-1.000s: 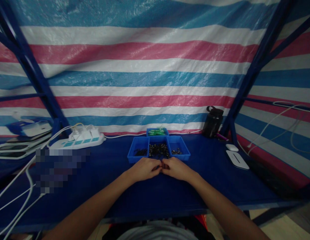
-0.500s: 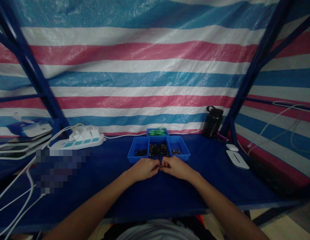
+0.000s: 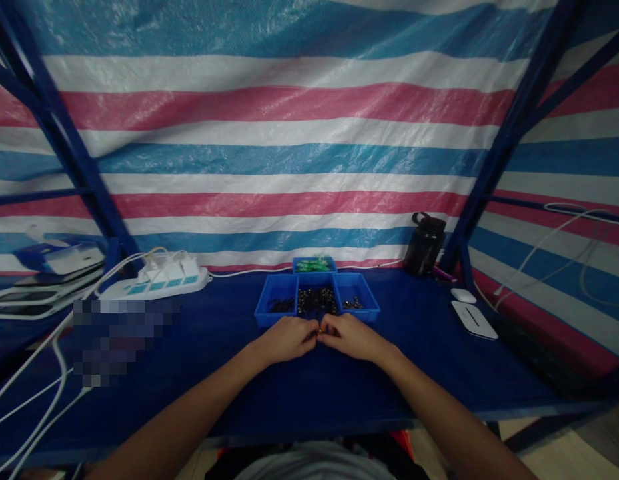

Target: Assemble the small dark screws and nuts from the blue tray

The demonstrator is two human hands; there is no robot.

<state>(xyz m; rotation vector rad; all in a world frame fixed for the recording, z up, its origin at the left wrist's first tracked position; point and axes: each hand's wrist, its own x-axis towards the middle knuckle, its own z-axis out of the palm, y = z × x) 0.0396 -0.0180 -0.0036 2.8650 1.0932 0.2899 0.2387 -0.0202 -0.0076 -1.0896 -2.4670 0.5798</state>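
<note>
My left hand [image 3: 289, 339] and my right hand [image 3: 350, 335] meet fingertip to fingertip over the blue table, just in front of the blue trays. Both are closed in a pinch around a tiny shiny piece [image 3: 319, 331], too small to make out. Behind them the left blue tray [image 3: 262, 308] holds a few dark parts, the middle one many small black parts [image 3: 316, 300], and the right blue tray [image 3: 373, 305] a few small metallic parts [image 3: 353, 303]. Farther back, a smaller blue tray [image 3: 314, 270] contains green items [image 3: 312, 264].
On the left are a white power strip [image 3: 159, 285] with plugs and cables, stacked white devices [image 3: 34, 293] and a blurred-out patch. A dark bottle [image 3: 425, 245] stands back right, near a white flat box [image 3: 474, 319]. Blue frame posts rise at both sides.
Both hands have shifted very slightly at the fingertips, still pinched together in the same place. The trays have not moved.
</note>
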